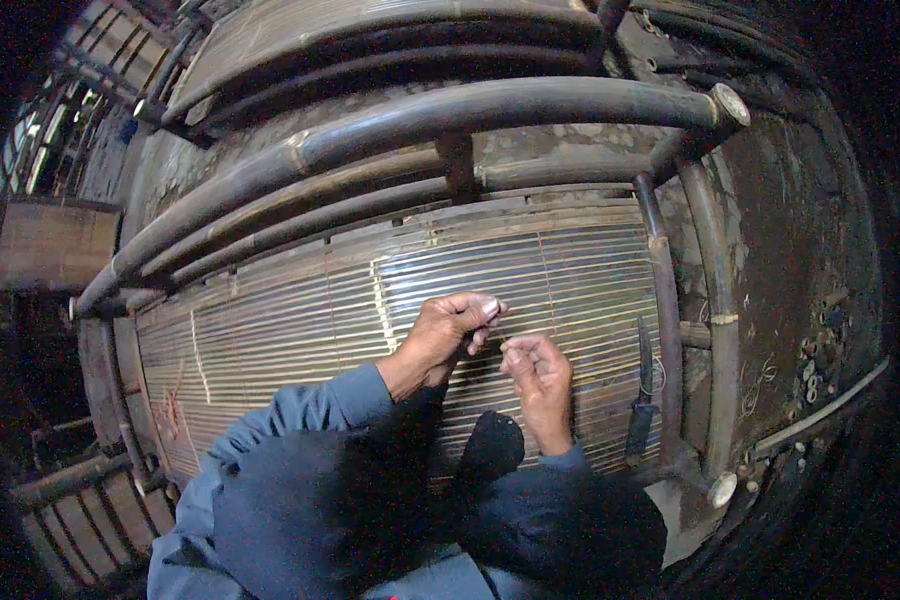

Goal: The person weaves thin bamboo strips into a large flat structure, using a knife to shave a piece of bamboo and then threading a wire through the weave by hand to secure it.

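Observation:
My left hand (444, 335) is raised over a bamboo bench seat (280, 320) of thin, pale, parallel slats. Its thumb and fingers are pinched together. Close by, slightly lower and to the right, my right hand (541, 388) has its thumb and fingertips pressed together too. Whatever the two pinches hold is too small to make out. On the right end of the slats lies a knife (642, 400) with a dark blade and dark handle. Reddish strings (173, 412) rest on the seat's left end.
Thick bamboo poles form the bench's backrest (410, 110) beyond my hands and its right armrest (665, 330). Another bamboo bench (390, 45) stands behind it. On the dirt floor (790, 230) at right are a pale pole (820, 405) and small cut bamboo pieces (812, 385).

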Available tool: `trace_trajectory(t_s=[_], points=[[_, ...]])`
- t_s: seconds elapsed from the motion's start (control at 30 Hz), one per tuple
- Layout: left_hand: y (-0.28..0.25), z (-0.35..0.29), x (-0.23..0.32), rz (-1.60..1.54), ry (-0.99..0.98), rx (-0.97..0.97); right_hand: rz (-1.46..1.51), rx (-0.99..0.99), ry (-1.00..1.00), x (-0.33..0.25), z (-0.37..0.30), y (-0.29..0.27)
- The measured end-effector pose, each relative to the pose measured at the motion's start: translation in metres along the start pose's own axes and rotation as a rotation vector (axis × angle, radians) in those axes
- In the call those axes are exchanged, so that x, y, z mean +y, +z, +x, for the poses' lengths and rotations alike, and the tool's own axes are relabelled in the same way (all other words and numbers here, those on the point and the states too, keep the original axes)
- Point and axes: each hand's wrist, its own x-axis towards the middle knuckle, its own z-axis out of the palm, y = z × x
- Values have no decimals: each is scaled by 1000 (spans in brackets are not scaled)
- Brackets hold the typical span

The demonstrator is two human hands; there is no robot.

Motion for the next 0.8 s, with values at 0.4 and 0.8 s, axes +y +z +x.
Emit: trace_trajectory(t_s=[0.4, 0.8], points=[[-24, 29, 7, 25, -195, -103, 255, 349, 156, 9, 17, -26], [-7, 51, -15, -104, -78, -60, -67, 183, 89, 18, 20, 2]])
